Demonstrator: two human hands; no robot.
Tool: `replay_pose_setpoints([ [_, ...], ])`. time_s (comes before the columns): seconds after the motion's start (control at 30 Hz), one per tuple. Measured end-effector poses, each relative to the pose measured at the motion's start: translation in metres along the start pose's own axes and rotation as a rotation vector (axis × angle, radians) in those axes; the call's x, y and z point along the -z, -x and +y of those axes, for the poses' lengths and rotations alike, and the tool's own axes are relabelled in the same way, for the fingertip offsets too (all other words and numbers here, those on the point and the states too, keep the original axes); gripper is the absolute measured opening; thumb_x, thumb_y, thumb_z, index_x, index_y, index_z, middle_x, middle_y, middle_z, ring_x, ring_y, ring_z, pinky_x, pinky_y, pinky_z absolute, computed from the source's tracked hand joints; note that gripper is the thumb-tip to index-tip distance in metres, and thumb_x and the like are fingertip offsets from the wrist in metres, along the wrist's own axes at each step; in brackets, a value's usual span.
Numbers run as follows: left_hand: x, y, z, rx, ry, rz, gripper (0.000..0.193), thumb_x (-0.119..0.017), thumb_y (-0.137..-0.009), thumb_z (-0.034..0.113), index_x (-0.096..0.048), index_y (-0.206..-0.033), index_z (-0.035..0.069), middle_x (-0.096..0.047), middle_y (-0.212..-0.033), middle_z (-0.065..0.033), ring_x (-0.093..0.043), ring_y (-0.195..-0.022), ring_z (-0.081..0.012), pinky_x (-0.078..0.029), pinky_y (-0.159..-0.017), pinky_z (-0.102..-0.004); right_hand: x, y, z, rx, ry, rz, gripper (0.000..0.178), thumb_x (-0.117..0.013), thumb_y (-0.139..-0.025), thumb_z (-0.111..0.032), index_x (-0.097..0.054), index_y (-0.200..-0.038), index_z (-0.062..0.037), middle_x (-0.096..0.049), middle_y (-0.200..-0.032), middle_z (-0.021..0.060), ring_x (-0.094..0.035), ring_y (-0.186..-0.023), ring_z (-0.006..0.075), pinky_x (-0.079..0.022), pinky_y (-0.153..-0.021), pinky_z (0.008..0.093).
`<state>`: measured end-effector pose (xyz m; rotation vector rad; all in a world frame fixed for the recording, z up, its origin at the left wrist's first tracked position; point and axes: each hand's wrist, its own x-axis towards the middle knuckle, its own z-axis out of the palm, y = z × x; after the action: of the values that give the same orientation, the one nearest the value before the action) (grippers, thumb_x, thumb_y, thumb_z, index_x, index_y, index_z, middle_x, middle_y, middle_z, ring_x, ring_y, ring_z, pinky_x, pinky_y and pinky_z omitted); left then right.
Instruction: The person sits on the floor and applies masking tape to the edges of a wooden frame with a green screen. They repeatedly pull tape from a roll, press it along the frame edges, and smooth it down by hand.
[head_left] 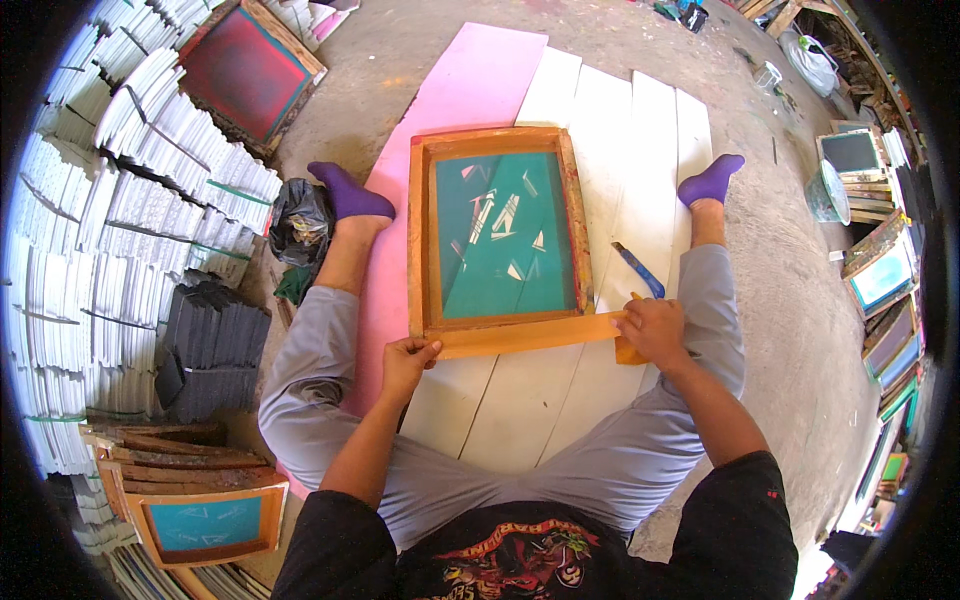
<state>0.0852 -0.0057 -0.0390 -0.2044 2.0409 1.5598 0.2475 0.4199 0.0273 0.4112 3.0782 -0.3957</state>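
Between my legs lies a wooden-framed printing screen, with green mesh that carries several pale angular shapes. A strip of brown tape is stretched along its near edge. My left hand pinches the strip's left end near the frame's lower left corner. At the other end my right hand is closed on the tape, and a folded brown piece hangs below the fingers. Just beyond the right hand, a blue utility knife rests on the white boards.
White boards and a pink sheet lie under the screen. Tall bundled white stacks and a black plastic bag stand to the left. Another screen is at lower left. More frames line the right side.
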Motion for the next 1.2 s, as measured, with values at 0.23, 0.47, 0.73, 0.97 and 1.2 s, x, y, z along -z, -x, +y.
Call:
replay_pose_setpoints([
  [0.23, -0.009, 0.006, 0.007, -0.042, -0.007, 0.144, 0.021, -0.085, -0.084, 0.012, -0.073, -0.085, -0.006, -0.067, -0.068, -0.0065, -0.060, -0.057, -0.0114, -0.048, -0.052, -0.0247, -0.013, 0.001, -0.008, -0.051, 0.055, -0.004, 0.038, -0.071, -0.084, -0.048, -0.075, -0.083, -0.0099, -0.071, -0.079, 0.0107, -0.068, -0.080, 0.0318, -0.042, -0.081, 0.0495],
  [0.47, -0.016, 0.000, 0.013, 0.064, 0.003, 0.181, 0.022, -0.086, -0.082, 0.011, -0.071, -0.084, -0.006, -0.066, -0.067, -0.0073, -0.059, -0.054, -0.0117, -0.048, -0.049, -0.0249, -0.012, 0.000, -0.014, -0.128, 0.087, -0.058, 0.040, -0.069, -0.086, -0.049, -0.074, -0.080, -0.0100, -0.071, -0.079, 0.0116, -0.068, -0.082, 0.0335, -0.041, -0.079, 0.0500],
  [0.73, -0.020, -0.006, 0.007, 0.099, 0.107, 0.217, 0.021, -0.085, -0.081, 0.009, -0.070, -0.082, -0.005, -0.066, -0.067, -0.0084, -0.061, -0.053, -0.0129, -0.049, -0.047, -0.0251, -0.012, 0.004, -0.013, -0.115, 0.098, -0.021, 0.037, -0.073, -0.084, -0.048, -0.075, -0.081, -0.0118, -0.070, -0.076, 0.0091, -0.067, -0.079, 0.0309, -0.040, -0.076, 0.0476],
  [0.97, -0.016, -0.001, 0.016, 0.130, 0.017, 0.297, 0.022, -0.086, -0.080, 0.008, -0.069, -0.080, -0.005, -0.066, -0.066, -0.0083, -0.059, -0.051, -0.0129, -0.049, -0.046, -0.0259, -0.010, -0.003, -0.020, -0.118, 0.107, -0.118, 0.039, -0.065, -0.090, -0.049, -0.075, -0.091, -0.0111, -0.071, -0.081, 0.0101, -0.068, -0.084, 0.0310, -0.045, -0.081, 0.0502],
  [1.2, -0.020, -0.001, 0.014, 0.008, -0.044, 0.322, 0.024, -0.086, -0.080, 0.009, -0.067, -0.076, -0.005, -0.064, -0.063, -0.0078, -0.059, -0.050, -0.0123, -0.046, -0.045, -0.0264, -0.012, -0.004, -0.020, -0.151, 0.121, -0.139, 0.043, -0.066, -0.089, -0.054, -0.076, -0.093, -0.0118, -0.072, -0.083, 0.0080, -0.069, -0.085, 0.0273, -0.044, -0.082, 0.0485],
])
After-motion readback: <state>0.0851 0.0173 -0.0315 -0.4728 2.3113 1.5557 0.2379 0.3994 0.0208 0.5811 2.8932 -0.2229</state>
